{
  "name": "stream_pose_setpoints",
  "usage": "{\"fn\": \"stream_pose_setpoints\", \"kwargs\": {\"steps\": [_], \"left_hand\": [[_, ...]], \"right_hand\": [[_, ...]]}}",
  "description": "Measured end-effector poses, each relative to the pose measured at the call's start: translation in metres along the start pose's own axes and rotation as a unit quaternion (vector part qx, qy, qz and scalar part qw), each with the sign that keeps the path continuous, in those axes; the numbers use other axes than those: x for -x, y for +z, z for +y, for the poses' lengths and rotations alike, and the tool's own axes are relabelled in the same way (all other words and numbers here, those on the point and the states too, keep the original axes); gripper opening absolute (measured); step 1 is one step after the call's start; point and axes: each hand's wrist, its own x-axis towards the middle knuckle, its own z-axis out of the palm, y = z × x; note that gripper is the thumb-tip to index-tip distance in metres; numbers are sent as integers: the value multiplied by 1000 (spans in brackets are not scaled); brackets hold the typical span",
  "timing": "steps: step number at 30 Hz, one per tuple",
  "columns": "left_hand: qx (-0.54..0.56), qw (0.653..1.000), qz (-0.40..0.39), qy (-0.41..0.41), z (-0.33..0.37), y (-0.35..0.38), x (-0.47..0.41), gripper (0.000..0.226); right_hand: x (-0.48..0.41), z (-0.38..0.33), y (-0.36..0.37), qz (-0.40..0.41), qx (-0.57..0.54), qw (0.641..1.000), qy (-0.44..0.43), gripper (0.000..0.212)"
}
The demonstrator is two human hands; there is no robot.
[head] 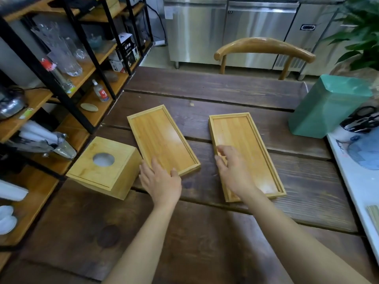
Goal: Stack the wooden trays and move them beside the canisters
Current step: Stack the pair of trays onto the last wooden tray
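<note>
Since both trays [162, 138] look stiff and light, we grip their raised rims; left hand [160, 181] and right hand [233, 171] lie open, gripping nothing.

Two wooden trays lie on the worktop [235, 95]: left tray [162, 136], right tray [246, 148]. One wooden box [106, 167], one green canister [328, 107], one chair [264, 48], two hands: left [160, 181], right [233, 171].
</note>
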Motion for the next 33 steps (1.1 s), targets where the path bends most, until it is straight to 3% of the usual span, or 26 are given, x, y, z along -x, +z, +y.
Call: {"fn": "stream_pose_setpoints", "kwargs": {"steps": [2, 5, 9, 12, 15, 18, 22, 27, 33], "left_hand": [[68, 994, -39, -78, -10, -4, -8, 71], [249, 955, -78, -139, -12, -8, -12, 55], [321, 923, -97, -187, -4, -17, -17, 44], [297, 930, -79, -201, -5, -25, -24, 33], [228, 948, -113, -191, -9, -29, -26, 37], [159, 976, -101, -112, -3, -31, -18, 30], [126, 991, -53, 1, 23, -29, 10, 31], [150, 982, -105, 38, 60, 18, 45, 27], [106, 975, -196, 18, 78, 75, 75, 44]], "right_hand": [[-7, -22, 24, -68, -28, 997, 24, 50], [-17, -37, 51, -139, -54, 984, 102, 65], [-19, -41, 62, -139, -179, 956, 189, 65], [-25, -35, 58, -110, -234, 936, 239, 60], [-29, -34, 50, -96, -194, 946, 242, 38], [-27, -39, 37, -72, -119, 974, 179, 30], [-15, -30, 4, 2, -99, 989, 113, 24], [7, 19, -37, 130, -65, 981, 130, 28], [29, 72, -64, 165, -22, 967, 192, 28]]}}
